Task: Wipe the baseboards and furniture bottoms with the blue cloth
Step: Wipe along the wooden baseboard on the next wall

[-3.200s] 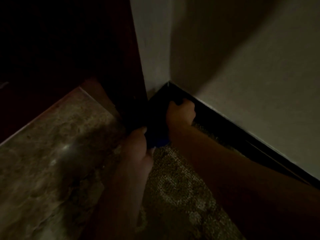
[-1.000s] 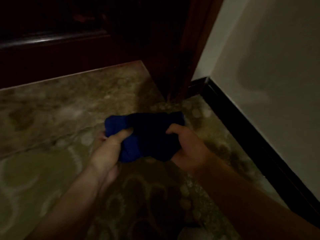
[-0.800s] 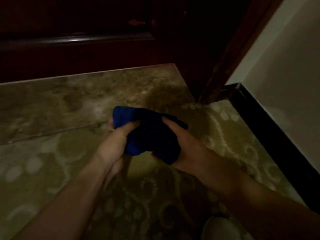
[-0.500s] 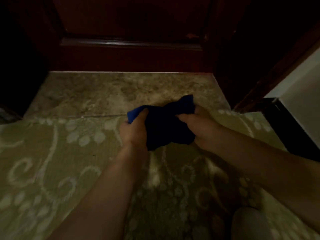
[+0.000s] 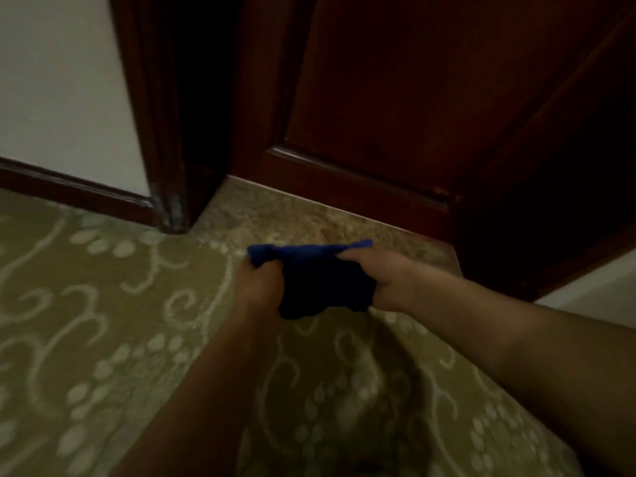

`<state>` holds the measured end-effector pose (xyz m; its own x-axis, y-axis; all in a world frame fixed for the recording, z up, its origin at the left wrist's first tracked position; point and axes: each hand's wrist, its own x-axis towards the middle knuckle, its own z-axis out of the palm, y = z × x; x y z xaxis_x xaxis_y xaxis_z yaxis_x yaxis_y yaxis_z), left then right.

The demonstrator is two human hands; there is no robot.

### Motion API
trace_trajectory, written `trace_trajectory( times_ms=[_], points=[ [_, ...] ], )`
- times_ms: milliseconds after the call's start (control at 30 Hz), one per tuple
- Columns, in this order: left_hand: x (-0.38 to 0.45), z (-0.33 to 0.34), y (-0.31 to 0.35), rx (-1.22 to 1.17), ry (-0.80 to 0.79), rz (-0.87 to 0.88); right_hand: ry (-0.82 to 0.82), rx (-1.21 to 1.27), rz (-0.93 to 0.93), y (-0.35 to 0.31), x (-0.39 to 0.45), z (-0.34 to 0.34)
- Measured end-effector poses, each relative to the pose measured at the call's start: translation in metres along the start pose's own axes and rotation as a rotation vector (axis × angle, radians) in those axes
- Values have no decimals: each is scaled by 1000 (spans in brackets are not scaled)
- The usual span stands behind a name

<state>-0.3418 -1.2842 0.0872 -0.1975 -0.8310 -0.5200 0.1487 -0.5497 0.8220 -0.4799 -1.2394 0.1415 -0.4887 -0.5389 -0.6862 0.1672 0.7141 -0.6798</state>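
Blue cloth (image 5: 320, 270), bunched, soft, between left hand (image 5: 260, 284) and right hand (image 5: 385, 280)

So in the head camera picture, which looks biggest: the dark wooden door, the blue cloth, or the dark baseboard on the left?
1. Dark red-brown wooden door, clearly largest.
2. and 3. Crumpled blue cloth and dark baseboard strip look about equal; the cloth is nearer the camera, so no ranking.

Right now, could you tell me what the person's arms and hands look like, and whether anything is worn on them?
Both forearms are bare as far as the frame shows: no sleeves, gloves, watch or bracelets. The left hand and right hand show no rings that I can make out, though the light is dim and the picture soft.
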Motion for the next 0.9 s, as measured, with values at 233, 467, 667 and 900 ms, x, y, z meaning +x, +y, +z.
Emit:
trace_trajectory(
  times_ms=[233,467,667,900],
  points=[
    [16,-80,31,31,102,63,-81,-97,-42,-15,32,102],
    [41,-136,62,88,256,111,-97,29,-19,-38,61,202],
    [82,-141,79,233,363,92,-78,232,3,-12,62,219],
    [123,-139,107,440,151,-69,-108,368,139,-30,112,237]
  ],
)
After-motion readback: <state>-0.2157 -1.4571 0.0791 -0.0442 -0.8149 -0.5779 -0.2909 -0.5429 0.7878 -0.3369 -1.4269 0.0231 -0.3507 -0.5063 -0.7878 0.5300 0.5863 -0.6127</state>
